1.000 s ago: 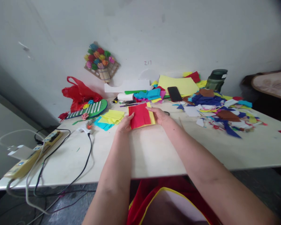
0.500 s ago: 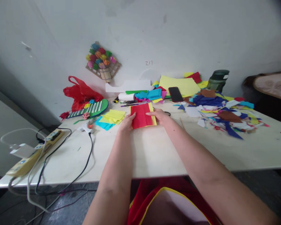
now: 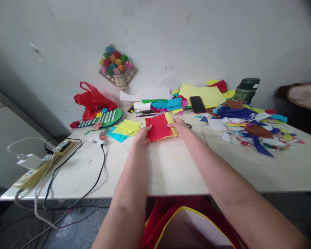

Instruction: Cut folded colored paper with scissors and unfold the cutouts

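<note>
A red crepe-paper piece [image 3: 158,127] lies over a yellow crepe-paper piece [image 3: 169,118], which shows as a strip along the right side. My left hand [image 3: 143,134] is closed on the left edge of the stack, thumb on the red face. My right hand [image 3: 179,127] pinches the right edge, its thumb over the yellow strip. The stack is held just over the table, and the fingers behind it are hidden. Left of it lie yellow sheets [image 3: 128,127] on blue sheets [image 3: 119,137].
A heap of coloured scraps [image 3: 254,121] covers the table's right side. A phone [image 3: 197,104] lies on yellow paper [image 3: 212,95] at the back, near a green bottle [image 3: 246,90]. At left are a glue gun [image 3: 98,138], a power strip [image 3: 45,166] with cords, and a red bag [image 3: 93,100].
More of the yellow piece now shows at the right of the red one, and my right hand sits slightly farther from my left. The whole view has shifted a little.
</note>
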